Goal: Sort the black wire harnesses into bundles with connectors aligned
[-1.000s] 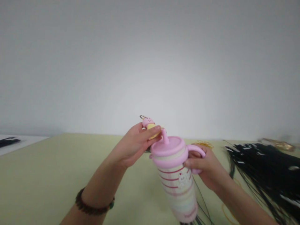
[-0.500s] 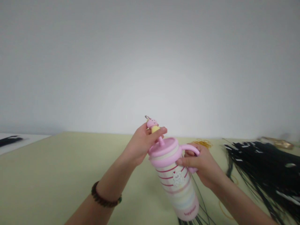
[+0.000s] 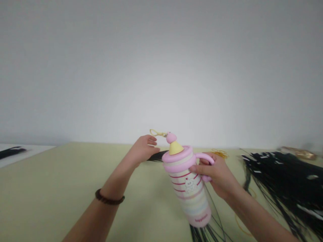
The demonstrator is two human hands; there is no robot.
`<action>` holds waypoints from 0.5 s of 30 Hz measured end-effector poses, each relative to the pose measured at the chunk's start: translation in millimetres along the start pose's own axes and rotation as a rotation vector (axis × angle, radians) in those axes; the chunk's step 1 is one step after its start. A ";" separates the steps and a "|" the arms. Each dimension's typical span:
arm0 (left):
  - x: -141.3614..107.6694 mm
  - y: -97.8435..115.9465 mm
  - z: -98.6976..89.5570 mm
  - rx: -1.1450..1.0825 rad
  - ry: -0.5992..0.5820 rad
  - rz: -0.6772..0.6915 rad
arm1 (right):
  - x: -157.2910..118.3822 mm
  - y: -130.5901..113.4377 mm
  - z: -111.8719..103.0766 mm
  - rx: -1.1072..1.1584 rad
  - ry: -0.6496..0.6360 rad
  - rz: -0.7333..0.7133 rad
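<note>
A pink and white striped tumbler [image 3: 191,188] with a cartoon print tilts above the table, its base toward me. My right hand [image 3: 214,171] grips its pink handle [image 3: 205,157], with the thumb against the body. On the lid [image 3: 178,156] sits a straw topper [image 3: 174,143], a pink figure in a yellow skirt, with a yellow cord loop [image 3: 156,132] sticking out to the left. The straw does not show. Just left of the topper, my left hand [image 3: 145,149] holds nothing, its fingers apart and slightly curled.
Black cords [image 3: 158,156] lie behind the tumbler and more stick out beneath its base. A large heap of black cords [image 3: 290,178] covers the right of the pale green table [image 3: 75,188]. Yellow rubber bands [image 3: 219,154] and a gold-coloured packet [image 3: 302,154] lie farther back.
My left hand has let go of the topper and moved left. The topper has come down over the straw onto the lid. The tumbler has shifted slightly up.
</note>
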State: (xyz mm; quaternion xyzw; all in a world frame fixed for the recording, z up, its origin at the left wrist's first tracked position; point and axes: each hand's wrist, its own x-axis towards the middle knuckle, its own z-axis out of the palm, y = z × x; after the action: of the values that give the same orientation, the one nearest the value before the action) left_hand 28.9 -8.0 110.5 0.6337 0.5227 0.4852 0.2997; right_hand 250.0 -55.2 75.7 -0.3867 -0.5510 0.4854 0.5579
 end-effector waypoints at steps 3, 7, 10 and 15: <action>3.4 0.5 0.4 0.042 0.157 0.016 | 0.1 1.7 0.8 -0.001 -0.019 0.008; -12.1 15.2 11.2 -0.165 -0.169 -0.001 | 0.2 2.8 1.6 -0.039 0.008 -0.001; -23.6 20.8 21.0 -0.060 -0.077 0.119 | -0.7 2.7 1.8 -0.096 -0.007 -0.036; -29.0 23.2 30.0 -0.065 -0.064 0.187 | -4.6 -2.8 -0.6 -0.082 -0.099 -0.006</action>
State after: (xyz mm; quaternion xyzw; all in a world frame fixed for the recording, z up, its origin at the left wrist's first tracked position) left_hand 65.9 -38.1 111.8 0.6848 0.4354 0.5071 0.2903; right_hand 251.3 -60.2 77.2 -0.3831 -0.5984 0.4792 0.5153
